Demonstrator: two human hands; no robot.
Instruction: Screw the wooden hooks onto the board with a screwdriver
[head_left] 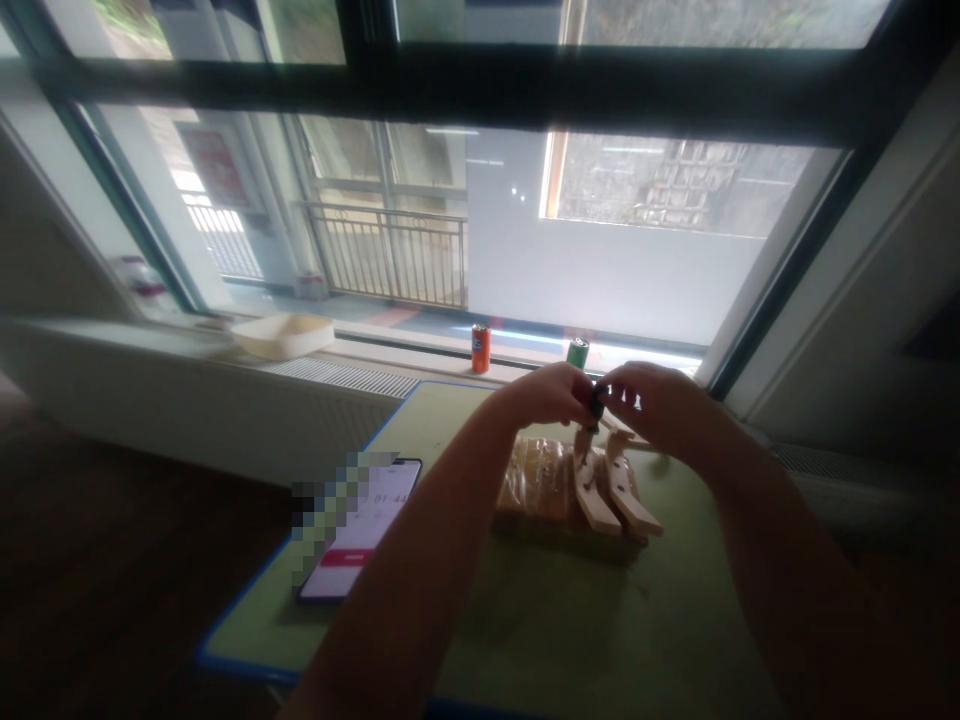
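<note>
Both bare: left hand (549,395), right hand (664,408). The forearms (420,580) are bare too, down to the bottom edge. They're backlit and dim, so fine detail is unreadable.

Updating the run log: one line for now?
left hand: small tool | right hand: small tool | below: wooden pieces | phone: on table

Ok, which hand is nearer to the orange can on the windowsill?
Left. The left hand, pinching a small dark tool, is just right of the orange can; the right hand, also on the tool, is farther right.
</note>
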